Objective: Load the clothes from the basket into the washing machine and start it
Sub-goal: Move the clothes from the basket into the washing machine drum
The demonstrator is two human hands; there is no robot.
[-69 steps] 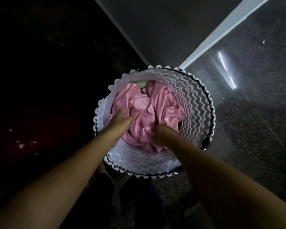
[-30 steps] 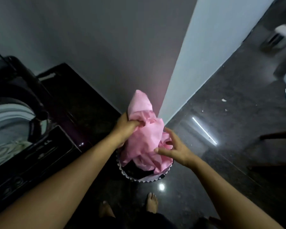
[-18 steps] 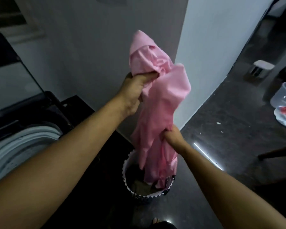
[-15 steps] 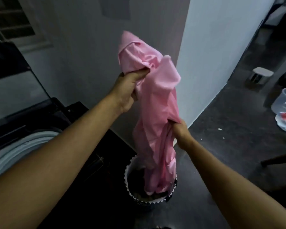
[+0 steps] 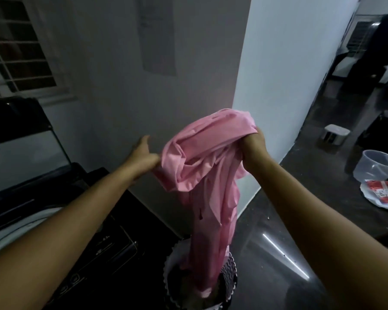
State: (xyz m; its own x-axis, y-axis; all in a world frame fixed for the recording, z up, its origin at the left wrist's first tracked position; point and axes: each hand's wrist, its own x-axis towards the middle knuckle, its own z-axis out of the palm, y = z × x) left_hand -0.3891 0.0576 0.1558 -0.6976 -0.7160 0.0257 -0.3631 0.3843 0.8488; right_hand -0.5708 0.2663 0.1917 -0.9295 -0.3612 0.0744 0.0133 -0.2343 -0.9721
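A pink garment (image 5: pixel 208 157) hangs bunched between my hands, with its lower end trailing down into the laundry basket (image 5: pixel 169 270) on the floor. My right hand (image 5: pixel 253 143) grips the top right of the bunch. My left hand (image 5: pixel 142 154) holds the garment's left edge, thumb raised; the fingertips are hidden in the fold. Dark clothes lie in the basket under the pink cloth. The dark top-loading washing machine (image 5: pixel 103 247) stands to the left of the basket, its lid (image 5: pixel 20 130) raised and the pale drum rim (image 5: pixel 16 227) showing.
A white wall corner (image 5: pixel 240 108) rises right behind the basket. On the dark glossy floor at right are a clear plastic tub (image 5: pixel 376 166), a red and white packet (image 5: pixel 385 194) and a small white bin (image 5: pixel 335 134). A barred window (image 5: pixel 16 52) is at upper left.
My right hand has gone from the garment's lower part up to its top right. My left hand has dropped from the top to the left edge, and the bunch now spreads between both hands.
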